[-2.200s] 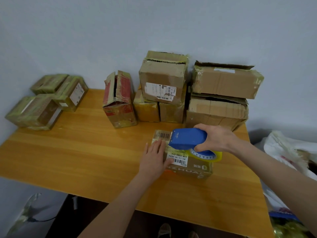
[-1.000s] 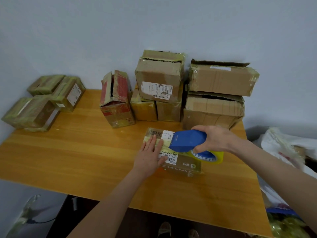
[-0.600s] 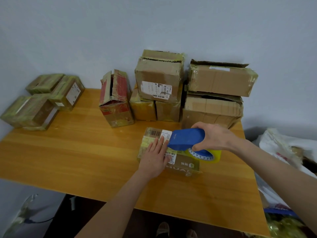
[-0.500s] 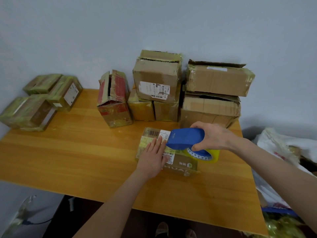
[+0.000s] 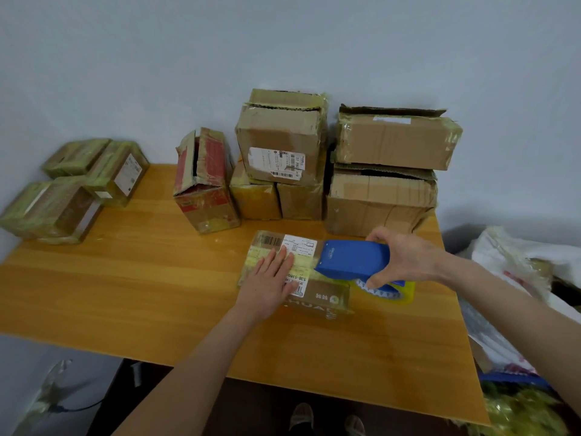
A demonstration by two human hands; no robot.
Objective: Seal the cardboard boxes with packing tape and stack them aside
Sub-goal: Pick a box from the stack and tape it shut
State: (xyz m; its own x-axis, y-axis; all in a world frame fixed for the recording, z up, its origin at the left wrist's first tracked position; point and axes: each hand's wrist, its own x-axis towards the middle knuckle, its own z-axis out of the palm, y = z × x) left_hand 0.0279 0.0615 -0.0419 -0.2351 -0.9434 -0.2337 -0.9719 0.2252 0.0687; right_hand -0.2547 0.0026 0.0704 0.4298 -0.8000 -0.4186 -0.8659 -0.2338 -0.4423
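Pressing flat with straight fingers, my left hand [image 5: 270,284] lies on top of the low cardboard box [image 5: 327,295], which sits on the table [image 5: 125,294] a little right of the middle. My right hand [image 5: 405,259] is curled round the blue tape dispenser [image 5: 352,259], whose front end is over the box top, just right of my left fingertips. The yellowish tape roll [image 5: 397,294] hangs under it at the box's right end. At the far left corner lies a cluster of tape-wrapped boxes [image 5: 72,190]. Along the far edge, against the wall [image 5: 283,42], stand a red-printed box [image 5: 204,184] with gaping flaps and, to its right, stacked boxes [image 5: 393,146]. White bags [image 5: 518,269] lie beyond the table's right side.
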